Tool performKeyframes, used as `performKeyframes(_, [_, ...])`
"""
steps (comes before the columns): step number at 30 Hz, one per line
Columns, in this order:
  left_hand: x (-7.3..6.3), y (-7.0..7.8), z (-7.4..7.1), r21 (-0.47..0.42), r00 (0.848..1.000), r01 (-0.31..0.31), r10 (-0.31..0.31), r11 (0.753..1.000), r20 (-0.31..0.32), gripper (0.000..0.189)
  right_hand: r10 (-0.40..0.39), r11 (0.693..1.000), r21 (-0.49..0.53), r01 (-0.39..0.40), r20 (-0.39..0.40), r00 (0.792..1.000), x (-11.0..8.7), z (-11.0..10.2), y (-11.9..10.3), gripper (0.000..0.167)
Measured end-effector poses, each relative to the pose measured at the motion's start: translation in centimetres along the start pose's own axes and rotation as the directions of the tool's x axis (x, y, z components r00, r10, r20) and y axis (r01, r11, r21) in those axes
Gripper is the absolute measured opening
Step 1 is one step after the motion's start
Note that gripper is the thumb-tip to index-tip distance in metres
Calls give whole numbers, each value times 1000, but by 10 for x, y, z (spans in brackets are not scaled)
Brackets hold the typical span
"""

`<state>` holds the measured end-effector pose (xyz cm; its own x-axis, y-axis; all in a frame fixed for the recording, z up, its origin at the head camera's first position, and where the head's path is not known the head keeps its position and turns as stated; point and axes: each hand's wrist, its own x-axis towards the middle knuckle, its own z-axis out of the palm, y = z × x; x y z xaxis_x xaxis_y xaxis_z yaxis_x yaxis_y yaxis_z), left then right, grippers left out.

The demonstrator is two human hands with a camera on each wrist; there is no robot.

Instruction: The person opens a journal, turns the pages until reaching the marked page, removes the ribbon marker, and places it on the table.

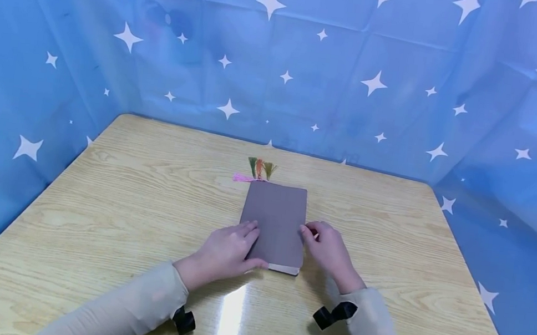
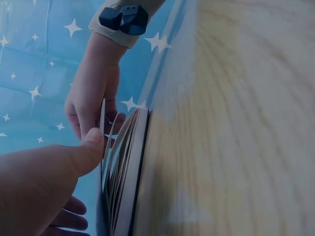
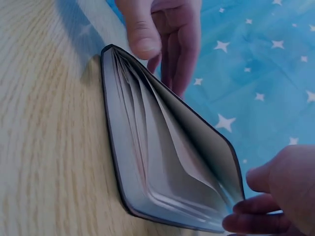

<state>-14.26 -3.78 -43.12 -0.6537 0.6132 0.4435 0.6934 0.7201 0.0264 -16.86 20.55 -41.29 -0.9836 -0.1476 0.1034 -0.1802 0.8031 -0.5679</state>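
A notebook [image 1: 277, 213] with a dull purple-brown cover lies on the table. In the right wrist view its front cover [image 3: 209, 130] stands lifted at the side, with loosely fanned pages [image 3: 157, 147] showing beneath. My left hand [image 1: 228, 249] rests on the cover's lower left, fingers fairly straight, thumb along the near edge. At the right edge, my right hand [image 1: 328, 250] pinches the lifted cover between thumb and bent fingers. Pink, green, orange and olive tassels [image 1: 259, 168] stick out past the notebook's far edge.
The pale wood-grain table [image 1: 145, 191] carries a bright light reflection near its front. Blue cloth [image 1: 307, 60] with white stars hangs behind it and along both sides. Each sleeve cuff has a small black device [image 1: 331, 315] strapped to it.
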Motion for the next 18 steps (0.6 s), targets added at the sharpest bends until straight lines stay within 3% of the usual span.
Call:
performKeyframes(9, [-1, 4, 2, 3, 1000, -26, 26, 1000, 8, 66, -109, 989, 90, 119, -101, 989, 1, -4, -4, 18])
performKeyframes(13, [0, 5, -5, -5, 998, -37, 36, 999, -57, 59, -169, 980, 88, 181, -129, 977, 0, -5, -5, 22])
performKeyframes(18, [0, 4, -15, 2, 990, -39, 39, 999, -132, 59, -285, 957, 10, 289, -153, 946, -3, -2, -2, 20])
